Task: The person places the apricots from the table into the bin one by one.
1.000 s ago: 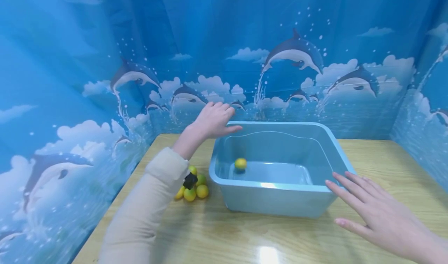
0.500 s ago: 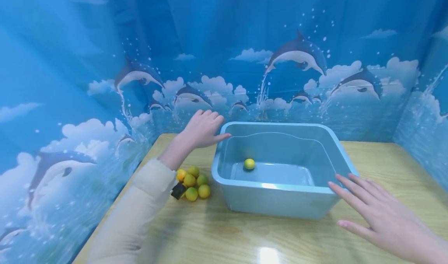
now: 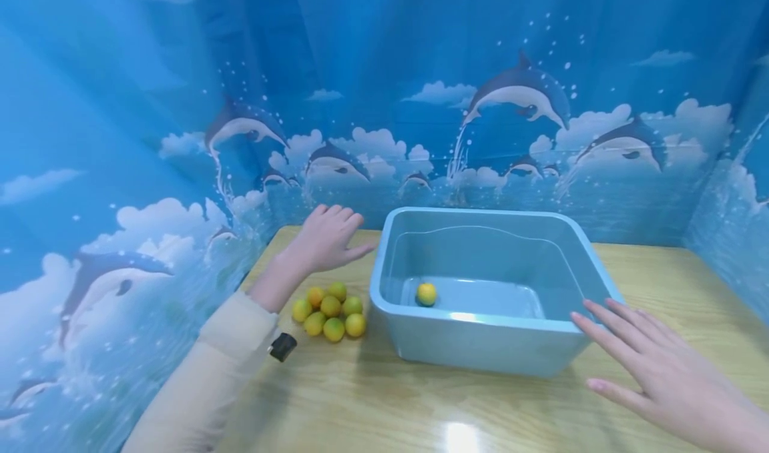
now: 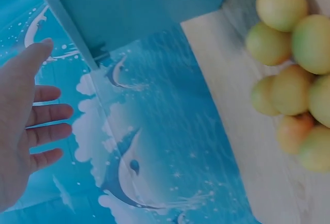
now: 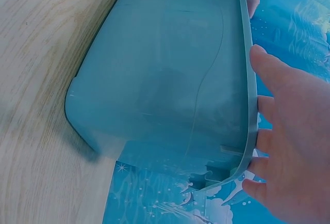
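Observation:
My left hand [image 3: 327,241] holds nothing. Its fingers are loosely extended above the back left of the table, just left of a light blue plastic bin [image 3: 480,343]. Nearer to me, below that hand, lies a cluster of several small yellow-green citrus fruits [image 3: 330,306], close by the bin's left side. One yellow citrus fruit [image 3: 426,294] sits on the bin floor toward the left. My right hand [image 3: 667,366] has its fingers spread, fingertips right at the bin's front right corner, with nothing in its grasp. The left wrist view shows the empty left palm [image 4: 13,126] beside the bin's rim.
The bin stands on a light wooden table [image 3: 384,413]. A blue curtain printed with dolphins [image 3: 517,93] encloses the back and sides. At my left cuff sits a small black device [image 3: 282,347].
My left hand has moved left and back from the bin's rim, uncovering the fruit cluster. The fruit inside the bin has rolled slightly. My right hand stays by the corner.

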{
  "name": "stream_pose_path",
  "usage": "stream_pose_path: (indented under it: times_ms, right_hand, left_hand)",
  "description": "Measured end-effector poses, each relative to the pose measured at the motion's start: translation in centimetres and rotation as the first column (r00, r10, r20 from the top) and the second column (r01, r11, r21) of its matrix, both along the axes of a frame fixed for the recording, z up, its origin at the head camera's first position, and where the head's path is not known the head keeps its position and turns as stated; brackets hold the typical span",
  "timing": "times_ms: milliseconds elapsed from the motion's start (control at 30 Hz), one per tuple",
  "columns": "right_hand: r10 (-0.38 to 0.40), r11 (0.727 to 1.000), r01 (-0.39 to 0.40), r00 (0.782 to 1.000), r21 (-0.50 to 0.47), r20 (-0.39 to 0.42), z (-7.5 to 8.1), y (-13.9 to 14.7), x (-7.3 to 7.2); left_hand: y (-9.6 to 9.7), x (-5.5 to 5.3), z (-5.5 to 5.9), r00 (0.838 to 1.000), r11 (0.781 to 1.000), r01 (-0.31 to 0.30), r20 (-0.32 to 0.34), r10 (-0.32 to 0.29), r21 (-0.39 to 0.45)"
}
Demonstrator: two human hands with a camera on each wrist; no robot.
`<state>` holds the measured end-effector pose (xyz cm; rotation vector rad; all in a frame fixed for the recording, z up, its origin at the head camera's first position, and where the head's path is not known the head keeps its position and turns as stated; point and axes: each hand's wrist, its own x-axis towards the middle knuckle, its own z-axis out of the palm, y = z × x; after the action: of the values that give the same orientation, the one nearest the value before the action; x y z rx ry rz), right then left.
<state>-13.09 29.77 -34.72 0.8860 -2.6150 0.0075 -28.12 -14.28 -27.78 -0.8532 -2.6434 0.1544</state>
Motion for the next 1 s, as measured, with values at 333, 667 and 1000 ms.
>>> stream_pose_path:
  times_ms: [333, 667, 1000]
  right_hand:
    - [0.017, 1.0, -0.016, 1.0, 0.006, -0.024, 0.1, 0.2, -0.1]
    - [0.034, 0.999, -0.033, 0.999, 0.008, -0.029, 0.1, 0.1, -0.2]
    - [0.014, 1.0, -0.013, 1.0, 0.017, -0.015, 0.1, 0.1, -0.2]
  left_hand:
    - [-2.1, 0.6, -2.8, 0.998, 1.0, -0.022, 0.05, 0.022, -0.011]
    - [-3.7, 1.9, -6.1, 0.991, 0.997, -0.061, 0.117, 0.067, -0.051]
    - [-3.8, 2.7, -9.5, 0.995, 0.989, 0.045, 0.091, -0.033, -0.141]
